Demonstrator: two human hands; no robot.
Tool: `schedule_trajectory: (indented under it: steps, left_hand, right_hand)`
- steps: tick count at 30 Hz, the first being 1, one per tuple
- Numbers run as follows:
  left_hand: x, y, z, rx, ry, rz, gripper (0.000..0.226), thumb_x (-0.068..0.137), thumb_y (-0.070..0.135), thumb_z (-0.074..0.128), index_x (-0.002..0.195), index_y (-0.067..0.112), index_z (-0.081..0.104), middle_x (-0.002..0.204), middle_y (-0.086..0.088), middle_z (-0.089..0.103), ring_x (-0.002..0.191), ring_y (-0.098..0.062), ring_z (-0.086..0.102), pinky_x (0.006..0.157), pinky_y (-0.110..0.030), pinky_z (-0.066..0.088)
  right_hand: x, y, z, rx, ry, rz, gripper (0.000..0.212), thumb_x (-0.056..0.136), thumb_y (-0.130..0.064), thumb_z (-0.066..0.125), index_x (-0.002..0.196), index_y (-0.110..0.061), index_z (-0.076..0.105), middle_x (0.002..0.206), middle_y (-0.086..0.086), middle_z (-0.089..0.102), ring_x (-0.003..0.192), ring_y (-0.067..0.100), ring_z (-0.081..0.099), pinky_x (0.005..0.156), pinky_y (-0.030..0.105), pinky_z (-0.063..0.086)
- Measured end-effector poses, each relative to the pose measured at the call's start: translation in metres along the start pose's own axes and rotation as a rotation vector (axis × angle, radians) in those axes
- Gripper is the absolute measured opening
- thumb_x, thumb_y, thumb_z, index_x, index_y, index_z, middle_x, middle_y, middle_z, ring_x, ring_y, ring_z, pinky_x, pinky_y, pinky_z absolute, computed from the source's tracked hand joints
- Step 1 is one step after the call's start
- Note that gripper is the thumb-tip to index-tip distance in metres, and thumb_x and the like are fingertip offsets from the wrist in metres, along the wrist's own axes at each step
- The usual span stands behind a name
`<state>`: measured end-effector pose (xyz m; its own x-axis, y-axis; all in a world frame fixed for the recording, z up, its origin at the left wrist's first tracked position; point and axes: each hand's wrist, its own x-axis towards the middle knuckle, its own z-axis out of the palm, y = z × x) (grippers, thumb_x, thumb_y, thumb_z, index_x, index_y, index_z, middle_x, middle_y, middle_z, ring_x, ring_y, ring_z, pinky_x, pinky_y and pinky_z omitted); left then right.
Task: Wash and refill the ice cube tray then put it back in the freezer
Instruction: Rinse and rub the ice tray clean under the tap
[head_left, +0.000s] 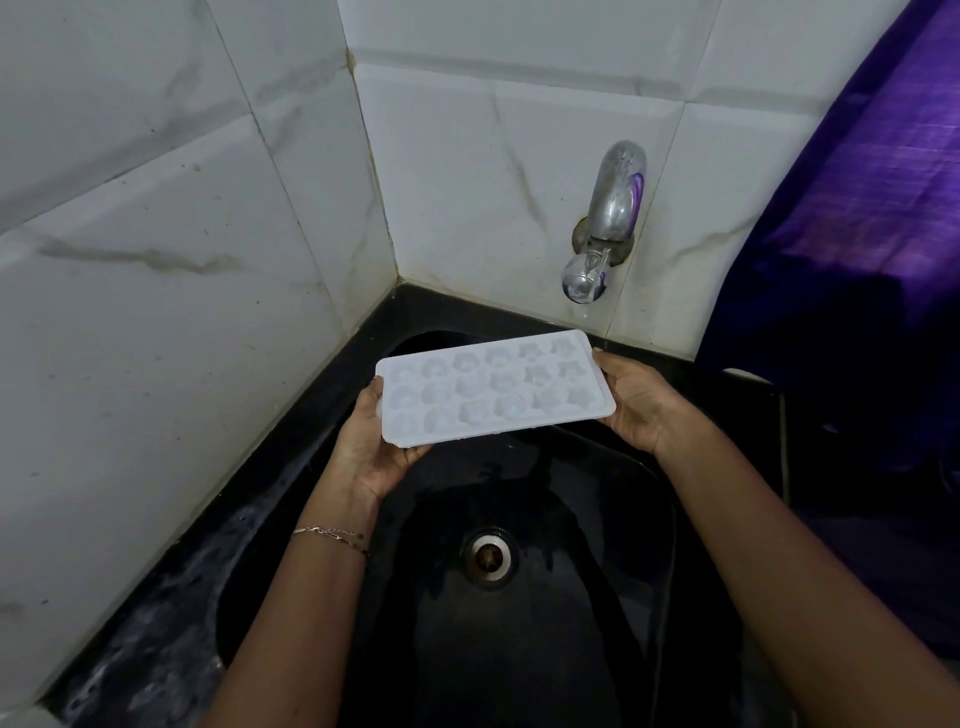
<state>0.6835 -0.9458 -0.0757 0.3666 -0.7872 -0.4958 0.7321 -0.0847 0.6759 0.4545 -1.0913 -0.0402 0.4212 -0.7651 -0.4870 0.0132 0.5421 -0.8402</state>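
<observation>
Tray: the ice cube tray (496, 387) is held in the air, cavities up and roughly level, over the back of the sink (571, 649) and just below and left of the tap (610, 223).
Contents: the cavities look pale and glossy; I cannot tell whether they hold water, ice or nothing.
Left hand: the left hand (374, 452) grips the tray's left short end, thumb on the rim and fingers underneath.
Right hand: the right hand (636, 400) grips the right short end the same way.
Risk, tilt: the tray is held only by its ends, so any unevenness between the hands would likely spill whatever is in it.
Risk, slip: the plastic looks thin and may be wet; a loose grip could drop it into the basin.
Risk, splash: no water shows at the spout; a hard stream would probably bounce off the shallow cavities onto the wall and ledge.
Drain: the drain (487, 556) sits open in the basin floor, well below the tray.
Ledge: the dark counter ledge (156, 623) on the left glistens, seemingly wet.
Wall: white marbled tiles (156, 260) form a tight corner behind the tray.
Cloth: a purple cloth (857, 208) hangs close on the right, near the tap, and could crowd a reach for it.
Freezer: not in view.
</observation>
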Motion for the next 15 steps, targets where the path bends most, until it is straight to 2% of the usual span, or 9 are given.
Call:
schedule_trajectory:
  steps: [3, 9, 15]
  left_hand:
    - [0.005, -0.004, 0.005, 0.023, 0.000, 0.001, 0.047, 0.101, 0.046, 0.037, 0.135, 0.017, 0.052, 0.123, -0.008, 0.068, 0.104, -0.027, 0.069, 0.067, -0.039, 0.059]
    - [0.008, -0.007, 0.014, 0.026, -0.012, -0.009, 0.047, 0.102, 0.046, 0.035, 0.134, 0.017, 0.054, 0.121, -0.008, 0.069, 0.100, -0.026, 0.071, 0.065, -0.037, 0.059]
    - [0.011, -0.005, 0.017, 0.023, -0.015, -0.017, 0.046, 0.102, 0.045, 0.036, 0.132, 0.015, 0.055, 0.120, -0.009, 0.069, 0.102, -0.027, 0.070, 0.067, -0.039, 0.060]
  right_hand:
    - [0.000, -0.001, -0.005, -0.005, 0.022, -0.007, 0.028, 0.101, -0.023, 0.043, 0.097, -0.010, 0.068, 0.090, 0.006, 0.075, 0.078, 0.020, 0.071, 0.068, 0.033, 0.058]
    - [0.002, -0.001, -0.012, -0.011, 0.079, -0.015, 0.028, 0.101, -0.023, 0.044, 0.108, -0.008, 0.066, 0.103, 0.010, 0.072, 0.091, 0.025, 0.069, 0.078, 0.037, 0.056]
    - [0.001, -0.002, -0.013, -0.005, 0.081, -0.019, 0.027, 0.100, -0.020, 0.045, 0.110, -0.007, 0.066, 0.104, 0.010, 0.072, 0.091, 0.025, 0.069, 0.075, 0.036, 0.057]
